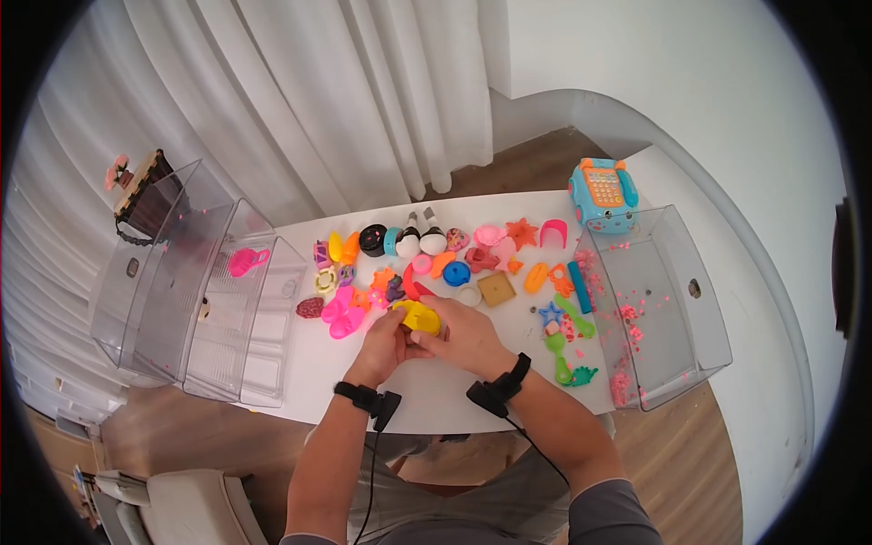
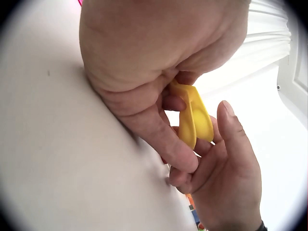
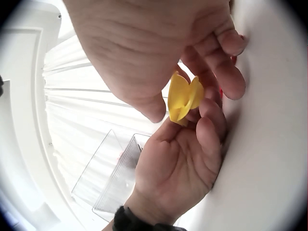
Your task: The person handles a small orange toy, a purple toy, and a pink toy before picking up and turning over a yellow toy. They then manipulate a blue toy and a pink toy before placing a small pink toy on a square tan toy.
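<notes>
Close over the front of the table, both hands are at a yellow plastic toy mold (image 1: pixel 419 317) made of two shell-like halves folded in a V. My left hand (image 1: pixel 385 347) pinches its narrow end between thumb and fingers. From the other side my right hand (image 1: pixel 468 334) comes around it; the thumb (image 2: pixel 228 120) stands straight, a little off the mold in the left wrist view, and the fingers bend behind it. The right wrist view shows the halves of the yellow mold (image 3: pixel 180 98) spread apart at the top. A pink two-part mold (image 1: pixel 342 315) lies left of the hands.
Several colorful toys lie behind the hands, among them a blue round lid (image 1: pixel 456 273) and a tan square (image 1: pixel 497 289). Green scoops (image 1: pixel 557 350) lie at right. Clear bins stand at left (image 1: pixel 238 341) and right (image 1: pixel 677 331), beside a toy telephone (image 1: pixel 601 191).
</notes>
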Demonstrator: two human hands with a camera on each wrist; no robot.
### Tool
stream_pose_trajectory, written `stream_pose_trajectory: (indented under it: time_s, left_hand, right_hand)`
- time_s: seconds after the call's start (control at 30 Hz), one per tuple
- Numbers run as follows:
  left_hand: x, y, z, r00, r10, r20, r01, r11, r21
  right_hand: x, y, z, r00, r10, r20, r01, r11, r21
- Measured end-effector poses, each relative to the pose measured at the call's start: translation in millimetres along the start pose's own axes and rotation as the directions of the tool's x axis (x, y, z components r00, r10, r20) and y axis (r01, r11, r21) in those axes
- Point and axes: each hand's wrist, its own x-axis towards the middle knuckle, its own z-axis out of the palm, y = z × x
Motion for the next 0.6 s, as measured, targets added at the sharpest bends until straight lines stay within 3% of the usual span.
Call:
stream_pose_trajectory:
  time_s: [0.2,0.4,0.6]
  left_hand:
    - [1,0,-2,1.0,-0.003,0.029,0.003,1.0,0.003]
    - [-1,1,5,1.0,0.006,0.005,-0.007,0.998,0.058]
    - [-3,-3,16,0.994,0.048,-0.101,-0.01,0.939,0.345]
  right_hand:
    - [0,8,3,0.995,0.039,0.09,-0.035,0.998,-0.047]
    - [3,1,-4,0.999,-0.001,0.052,0.002,1.0,-0.025]
    - [0,2,-3,0.997,-0.03,0.071,0.041,0.986,-0.161]
